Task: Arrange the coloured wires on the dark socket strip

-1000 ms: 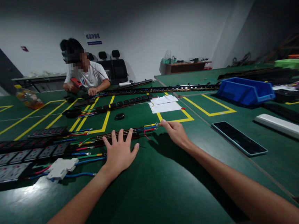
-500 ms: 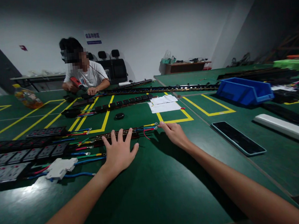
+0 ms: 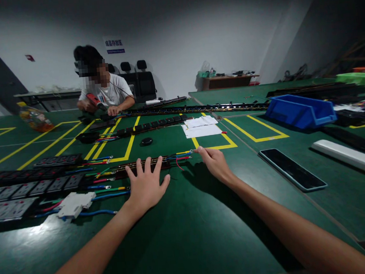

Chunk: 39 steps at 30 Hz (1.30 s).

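My left hand (image 3: 146,185) lies flat on the green table with its fingers spread, the fingertips touching a dark wired strip (image 3: 142,165). My right hand (image 3: 214,162) reaches to the strip's right end, where coloured wires (image 3: 181,156) with ring terminals stick out; its fingertips are curled together at the wire ends. Whether they grip a wire I cannot make out. A white breaker block (image 3: 75,204) with blue leads lies to the left of my left hand.
Rows of socket modules (image 3: 21,189) cover the left. A black phone (image 3: 292,169) and a white bar (image 3: 350,157) lie right, behind them a blue bin (image 3: 300,110). White papers (image 3: 201,127) sit in the middle. A person (image 3: 103,89) works across the table with a red tool.
Almost nothing differs. My right hand's fingertips have shifted slightly at the wire ends; my left hand stays flat in place.
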Tool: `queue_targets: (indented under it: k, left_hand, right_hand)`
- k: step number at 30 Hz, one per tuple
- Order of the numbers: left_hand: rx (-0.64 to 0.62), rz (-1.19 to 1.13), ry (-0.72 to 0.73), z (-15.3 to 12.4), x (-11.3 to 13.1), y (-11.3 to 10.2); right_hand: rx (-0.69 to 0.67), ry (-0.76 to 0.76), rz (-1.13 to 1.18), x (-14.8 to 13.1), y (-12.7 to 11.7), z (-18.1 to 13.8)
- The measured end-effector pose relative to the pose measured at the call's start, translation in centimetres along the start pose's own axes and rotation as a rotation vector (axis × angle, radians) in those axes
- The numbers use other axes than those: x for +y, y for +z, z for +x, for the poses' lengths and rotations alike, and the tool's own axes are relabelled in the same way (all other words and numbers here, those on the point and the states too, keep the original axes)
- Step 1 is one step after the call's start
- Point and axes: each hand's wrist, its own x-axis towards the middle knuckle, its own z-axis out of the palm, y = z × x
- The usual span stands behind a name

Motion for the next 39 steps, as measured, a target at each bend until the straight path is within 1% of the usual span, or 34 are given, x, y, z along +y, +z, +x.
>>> queue_targets:
  k: [6,10,13,17,20,22,29,35,39]
  left_hand:
    - [-0.008,-0.007,0.000,0.1,-0.1,0.1]
    - [-0.009,-0.009,0.003,0.1,-0.2,0.2]
    - [0.002,-0.005,0.003,0.0,-0.2,0.3]
    - [0.025,0.003,0.007,0.0,-0.1,0.3]
    - [0.029,0.004,0.005,0.0,0.0,0.3]
    - [0.031,0.002,0.007,0.0,0.0,0.4]
    - [0.031,-0.003,0.009,0.0,-0.2,0.6]
    - [0.009,-0.017,0.007,0.0,-0.3,0.4]
    - [-0.009,-0.026,0.001,0.0,-0.2,0.2]
  right_hand:
    - [-0.055,0.029,-0.117,0.3,-0.1,0.0]
    - [-0.087,0.070,-0.137,0.6,-0.1,0.0]
    - [-0.067,0.053,-0.084,0.4,-0.1,0.1]
    - [-0.027,0.004,0.061,-0.2,-0.1,0.1]
    - [-0.042,0.003,0.173,-0.7,-0.1,0.0]
    - [-0.050,0.009,0.200,-0.8,0.0,0.0]
    - [0.004,0.025,0.031,-0.1,0.0,0.1]
    - [-0.058,0.057,-0.133,0.4,0.0,0.1]
    - [-0.071,0.069,-0.202,0.4,0.0,-0.1]
